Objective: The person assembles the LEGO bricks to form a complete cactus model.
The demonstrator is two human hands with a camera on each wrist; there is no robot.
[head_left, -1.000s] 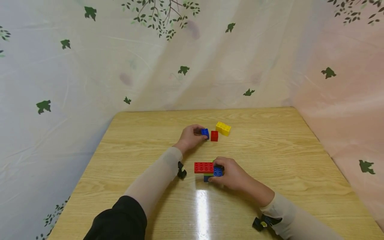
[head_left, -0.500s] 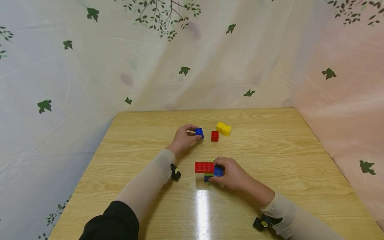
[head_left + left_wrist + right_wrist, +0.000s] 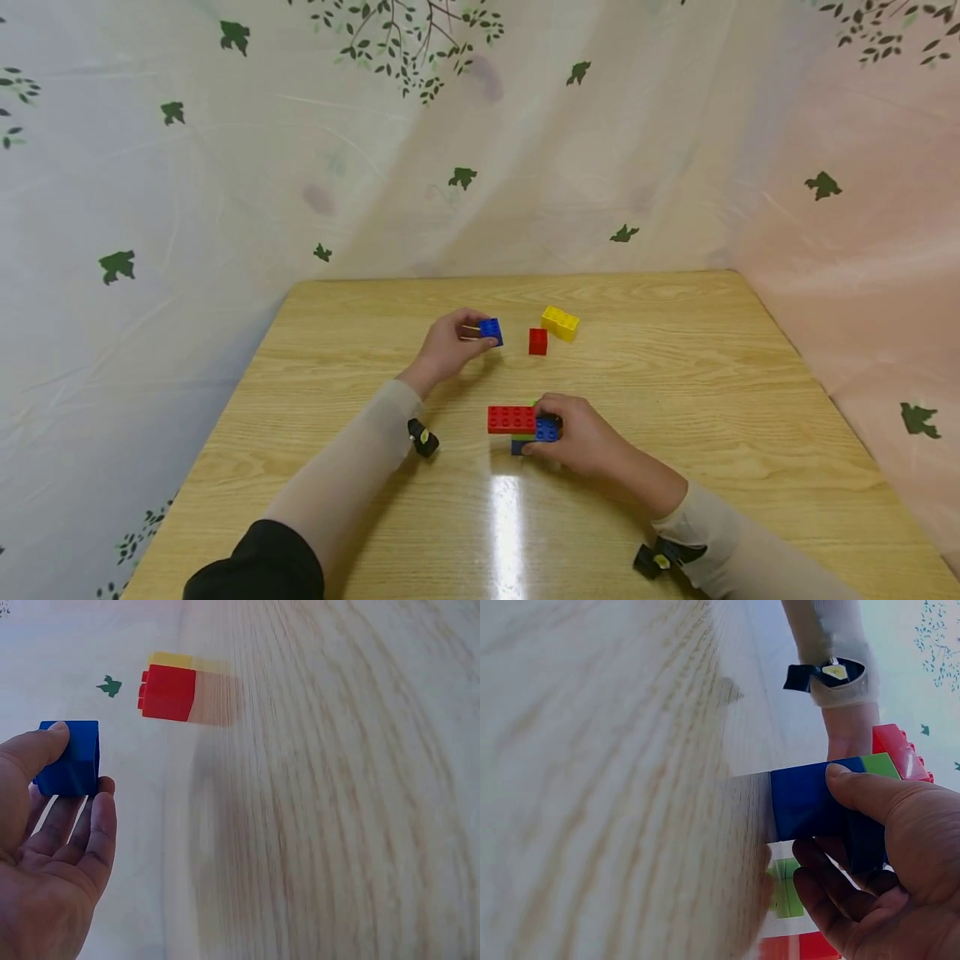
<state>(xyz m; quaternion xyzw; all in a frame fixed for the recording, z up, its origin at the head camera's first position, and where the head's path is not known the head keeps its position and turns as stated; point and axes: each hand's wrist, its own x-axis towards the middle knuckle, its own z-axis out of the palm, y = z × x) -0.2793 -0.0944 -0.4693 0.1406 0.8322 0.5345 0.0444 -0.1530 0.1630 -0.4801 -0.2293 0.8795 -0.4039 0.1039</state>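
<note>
My left hand [image 3: 448,343] pinches a small blue toy brick [image 3: 491,331] between thumb and fingers. In the left wrist view this blue brick [image 3: 71,761] is raised off the table, its smooth side showing. Nearer the body, my right hand [image 3: 581,437] grips a stack of bricks by its right end. A long red brick [image 3: 512,419] tops the stack, jutting left over a green brick [image 3: 879,765] and blue bricks [image 3: 547,430]. My thumb presses a blue side in the right wrist view; the hand hides much of the stack.
Right of the left hand, a small red brick [image 3: 537,341] stands on the wooden table [image 3: 675,375], with a longer yellow brick [image 3: 560,322] just behind it. A leaf-printed cloth [image 3: 525,192] rises at the table's back edge. Green and red bricks [image 3: 787,889] show below the right fingers.
My left hand has drawn the blue brick leftward, away from the red brick, widening the gap. My right hand and the stack have stayed in place.
</note>
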